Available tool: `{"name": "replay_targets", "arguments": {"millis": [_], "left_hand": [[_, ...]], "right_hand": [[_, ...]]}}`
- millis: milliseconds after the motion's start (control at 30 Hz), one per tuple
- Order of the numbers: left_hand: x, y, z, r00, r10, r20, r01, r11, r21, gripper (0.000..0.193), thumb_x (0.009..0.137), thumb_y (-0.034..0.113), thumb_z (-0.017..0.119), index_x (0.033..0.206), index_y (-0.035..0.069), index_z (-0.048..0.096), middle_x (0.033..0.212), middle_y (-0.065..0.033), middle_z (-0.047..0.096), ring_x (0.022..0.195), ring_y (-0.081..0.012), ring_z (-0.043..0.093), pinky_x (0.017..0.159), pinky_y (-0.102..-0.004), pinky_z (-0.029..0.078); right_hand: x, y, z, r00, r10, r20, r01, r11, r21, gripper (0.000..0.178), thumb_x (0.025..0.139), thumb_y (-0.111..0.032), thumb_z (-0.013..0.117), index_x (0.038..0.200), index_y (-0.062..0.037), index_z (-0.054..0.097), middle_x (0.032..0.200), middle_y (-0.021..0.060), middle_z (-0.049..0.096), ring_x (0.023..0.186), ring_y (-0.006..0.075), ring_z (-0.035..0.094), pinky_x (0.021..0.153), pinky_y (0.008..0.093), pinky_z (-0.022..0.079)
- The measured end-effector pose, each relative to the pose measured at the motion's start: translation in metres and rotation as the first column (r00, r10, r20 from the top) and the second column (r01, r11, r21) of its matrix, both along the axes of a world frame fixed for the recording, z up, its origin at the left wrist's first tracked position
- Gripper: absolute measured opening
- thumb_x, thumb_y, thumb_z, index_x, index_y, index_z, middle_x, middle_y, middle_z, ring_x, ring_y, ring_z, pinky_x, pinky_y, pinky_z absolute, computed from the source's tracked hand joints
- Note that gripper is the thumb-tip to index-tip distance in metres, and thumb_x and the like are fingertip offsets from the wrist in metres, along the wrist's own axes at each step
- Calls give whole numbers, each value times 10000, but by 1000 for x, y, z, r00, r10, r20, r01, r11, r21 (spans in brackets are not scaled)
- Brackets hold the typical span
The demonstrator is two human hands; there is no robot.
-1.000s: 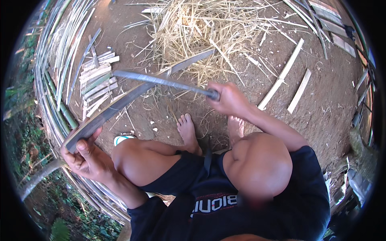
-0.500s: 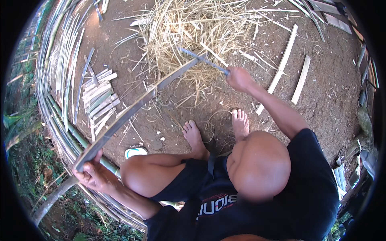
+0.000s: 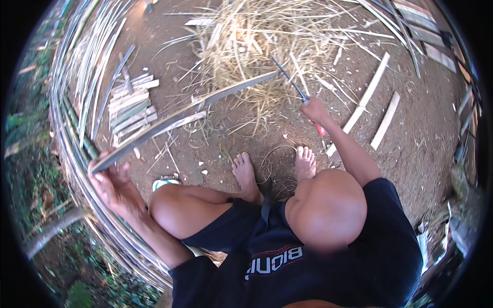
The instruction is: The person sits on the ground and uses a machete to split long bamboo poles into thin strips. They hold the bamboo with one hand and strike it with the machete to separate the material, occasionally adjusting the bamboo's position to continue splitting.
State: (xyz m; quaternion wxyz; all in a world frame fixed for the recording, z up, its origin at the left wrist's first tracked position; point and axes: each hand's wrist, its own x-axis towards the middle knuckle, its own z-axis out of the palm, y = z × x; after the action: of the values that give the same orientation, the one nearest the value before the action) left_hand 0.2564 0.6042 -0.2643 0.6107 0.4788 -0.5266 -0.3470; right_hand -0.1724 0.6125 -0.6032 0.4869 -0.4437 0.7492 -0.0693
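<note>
My left hand [image 3: 117, 189] is at the left, its fingers around the near end of a long bamboo strip [image 3: 164, 122]. The strip slants away to the upper right, with a joint partway along and its far end above a heap of pale shavings [image 3: 257, 36]. My right hand [image 3: 315, 111] is closed on a knife [image 3: 291, 81] with a long, narrow dark blade. A red handle end shows below the fist. The blade points up and left, its edge close to the strip's far end; whether they touch I cannot tell.
Short split bamboo pieces [image 3: 131, 110] lie stacked at the left. Long thin strips [image 3: 102, 66] and bamboo poles [image 3: 77, 133] line the left edge. Two flat slats [image 3: 367, 102] lie on the dirt at the right. A sandal [image 3: 167, 183] sits beside my left knee [image 3: 177, 208].
My left hand and the strip's near end have risen, so the strip lies flatter. My right hand has moved slightly right and down, and the blade points more steeply upward.
</note>
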Motion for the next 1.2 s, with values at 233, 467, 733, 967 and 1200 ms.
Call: {"name": "replay_targets", "arguments": {"millis": [233,467,733,967,1200], "left_hand": [[-10,-5,-1,917,-385,-101,371,919,-132,313,963,316,540,1157,72,506,1112,-120,570,1108,-276,519,863,-377,472],[-26,0,-3,926,-375,-39,363,914,-180,349,947,358,552,1121,72,452,1022,-132,537,1032,-295,521,761,-362,521],[-32,2,-1,922,-386,-28,374,907,-194,346,935,373,574,1118,97,473,1014,-109,556,992,-286,533,738,-340,502],[-22,0,-4,932,-362,-26,353,920,-170,313,950,370,556,1108,104,506,1021,-99,585,1008,-270,544,770,-313,490],[-30,-6,-5,929,-366,-56,350,918,-183,313,966,328,536,1174,100,484,1032,-86,562,1048,-270,507,740,-302,474]], "right_hand": [[80,20,146,939,257,227,-157,911,-380,85,862,-122,587,900,-47,603,552,62,560,481,148,559,430,321,462],[78,15,125,948,287,139,-193,863,-467,42,844,-67,570,805,-52,576,522,87,545,417,174,544,387,349,466],[59,35,87,970,244,-4,-209,821,-531,48,837,-79,559,837,-60,603,531,91,545,430,195,546,423,375,482],[56,38,105,933,359,-3,-320,829,-458,121,844,-63,548,930,-43,631,537,83,512,385,141,454,321,316,394],[13,7,15,987,91,-130,-104,990,-100,209,891,-114,502,1030,-22,628,684,153,593,574,224,597,480,360,525]]}}
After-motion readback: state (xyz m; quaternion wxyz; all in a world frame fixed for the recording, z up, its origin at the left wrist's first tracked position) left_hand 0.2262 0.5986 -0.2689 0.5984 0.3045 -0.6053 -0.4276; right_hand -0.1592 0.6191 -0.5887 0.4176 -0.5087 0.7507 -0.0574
